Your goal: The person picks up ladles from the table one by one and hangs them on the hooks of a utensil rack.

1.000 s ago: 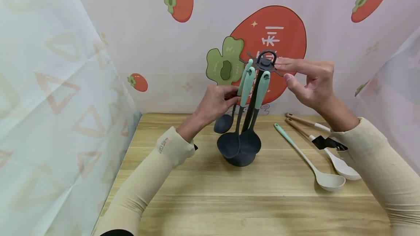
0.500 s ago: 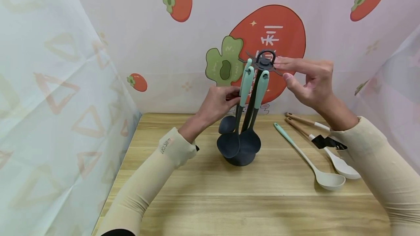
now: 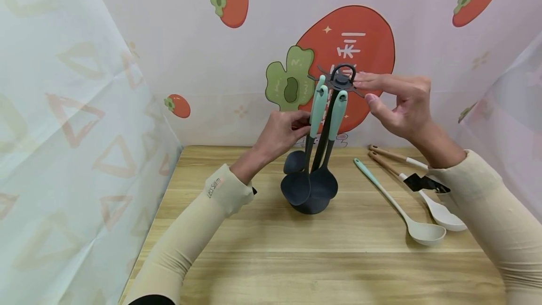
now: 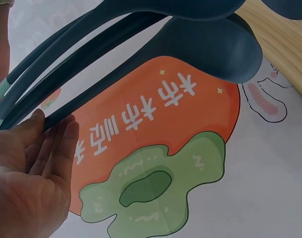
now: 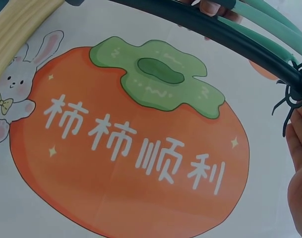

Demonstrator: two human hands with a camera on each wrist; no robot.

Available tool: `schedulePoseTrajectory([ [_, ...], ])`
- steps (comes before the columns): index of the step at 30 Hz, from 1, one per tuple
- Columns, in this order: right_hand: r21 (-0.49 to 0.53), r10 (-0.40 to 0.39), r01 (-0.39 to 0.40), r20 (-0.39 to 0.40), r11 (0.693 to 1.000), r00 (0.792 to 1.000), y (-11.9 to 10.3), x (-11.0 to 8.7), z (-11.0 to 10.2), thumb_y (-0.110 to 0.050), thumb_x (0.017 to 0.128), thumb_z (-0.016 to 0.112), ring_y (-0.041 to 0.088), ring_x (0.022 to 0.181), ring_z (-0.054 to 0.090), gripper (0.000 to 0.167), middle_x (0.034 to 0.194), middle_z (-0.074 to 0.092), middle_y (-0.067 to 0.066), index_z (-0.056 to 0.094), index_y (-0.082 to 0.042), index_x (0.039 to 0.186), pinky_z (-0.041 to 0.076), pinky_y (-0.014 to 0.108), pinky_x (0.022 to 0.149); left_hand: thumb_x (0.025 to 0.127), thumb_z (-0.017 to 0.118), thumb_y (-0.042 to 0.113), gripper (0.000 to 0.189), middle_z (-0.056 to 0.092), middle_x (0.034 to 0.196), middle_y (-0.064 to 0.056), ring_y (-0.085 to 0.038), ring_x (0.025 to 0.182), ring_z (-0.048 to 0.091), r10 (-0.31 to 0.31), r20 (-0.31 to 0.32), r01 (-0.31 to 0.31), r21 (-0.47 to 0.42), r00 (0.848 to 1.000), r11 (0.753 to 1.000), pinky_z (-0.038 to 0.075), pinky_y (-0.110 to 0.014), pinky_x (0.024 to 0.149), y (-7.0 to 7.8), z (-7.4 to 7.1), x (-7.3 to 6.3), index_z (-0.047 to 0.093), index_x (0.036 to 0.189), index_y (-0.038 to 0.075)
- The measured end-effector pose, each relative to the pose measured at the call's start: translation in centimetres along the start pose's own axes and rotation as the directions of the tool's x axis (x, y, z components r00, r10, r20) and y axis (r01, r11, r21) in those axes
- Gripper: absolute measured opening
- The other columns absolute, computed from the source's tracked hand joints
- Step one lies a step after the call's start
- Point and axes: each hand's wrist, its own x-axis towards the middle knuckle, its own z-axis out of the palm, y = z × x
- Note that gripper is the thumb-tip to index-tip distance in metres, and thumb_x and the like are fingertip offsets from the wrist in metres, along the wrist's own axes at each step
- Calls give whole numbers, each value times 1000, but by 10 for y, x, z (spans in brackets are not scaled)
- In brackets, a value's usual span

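A dark utensil rack point(image 3: 323, 140) with hooks and a loop on top stands upright on the table. Two dark ladles point(image 3: 295, 187) with mint-green handles hang at its front. Behind them is another dark ladle point(image 3: 294, 162), its mint handle partly hidden. My left hand point(image 3: 281, 131) pinches that rear ladle by its upper shaft; in the left wrist view the thumb and fingers point(image 4: 66, 144) meet around it. My right hand point(image 3: 402, 102) has its fingers straight, their tips touching the rack's hooked top point(image 3: 342, 81), with the thumb held apart below.
At the right of the wooden table point(image 3: 262, 267) lies a white ladle point(image 3: 425, 233) with a mint handle. Beside it are white utensils with wooden handles point(image 3: 387, 164), partly covered by the right sleeve. A printed curtain point(image 3: 237, 60) rises behind the rack.
The rear ladle's bowl has swung right and up, in behind the front ladle, and since then has barely moved. My right hand has stayed at the rack's top.
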Motion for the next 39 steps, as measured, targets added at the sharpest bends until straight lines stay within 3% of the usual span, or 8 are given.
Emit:
schedulePoseTrajectory([
  [11, -73, -6, 10, 54, 997, 999, -3, 3, -4, -42, 98, 68, 10, 117, 73, 54, 95, 76, 30, 79, 11, 100, 54, 24, 103, 96, 78, 5, 24, 81, 106, -9, -14, 92, 78, 16, -1, -16, -42, 1000, 999, 60, -22, 83, -1, -6, -3, 78, 120, 2],
  [17, -127, -29, 37, 58, 991, 998, -2, 3, -3, -49, 98, 68, 22, 111, 77, 58, 98, 78, 25, 80, 8, 100, 54, 26, 104, 95, 79, 7, 29, 80, 113, -10, -17, 97, 78, 27, -19, -27, -4, 999, 1000, 61, -26, 88, -4, -13, -7, 77, 124, 2],
  [21, -169, -25, 41, 94, 985, 995, -1, 2, -5, -51, 98, 68, 34, 107, 76, 59, 102, 78, 24, 80, 7, 103, 51, 35, 110, 96, 79, 7, 32, 78, 120, -11, -22, 103, 77, 34, -37, -32, 38, 999, 999, 60, -31, 94, -6, -19, -10, 75, 127, 2],
  [25, -203, -22, 49, 135, 978, 991, -1, 2, -7, -55, 98, 67, 28, 109, 75, 63, 108, 78, 23, 79, 5, 110, 46, 46, 114, 96, 78, 7, 33, 77, 122, -10, -21, 107, 75, 42, -76, -37, 66, 996, 997, 59, -32, 96, -6, -27, -12, 75, 129, 3],
  [28, -222, -26, 54, 129, 974, 991, -4, 3, -7, -57, 97, 67, 24, 110, 75, 65, 112, 77, 23, 77, 5, 116, 44, 47, 113, 97, 77, 7, 34, 76, 124, -11, -21, 110, 73, 72, -111, -60, 109, 991, 992, 58, -34, 97, -4, -35, -13, 74, 130, 4],
  [35, -256, -22, 53, 119, 965, 993, -16, 9, -14, -58, 98, 65, 39, 110, 70, 68, 116, 75, 25, 74, 6, 120, 42, 44, 111, 99, 74, 11, 36, 74, 129, -15, -26, 121, 70, 173, -164, -145, 168, 971, 975, 53, -38, 106, 7, -56, -14, 71, 134, 0],
  [39, -264, -18, 49, 120, 963, 993, -15, 9, -19, -57, 97, 66, 34, 114, 71, 69, 118, 75, 25, 73, 7, 122, 42, 40, 110, 100, 74, 12, 37, 73, 131, -14, -25, 125, 68, 217, -175, -185, 182, 960, 966, 52, -36, 109, 13, -65, -12, 70, 134, 0],
])
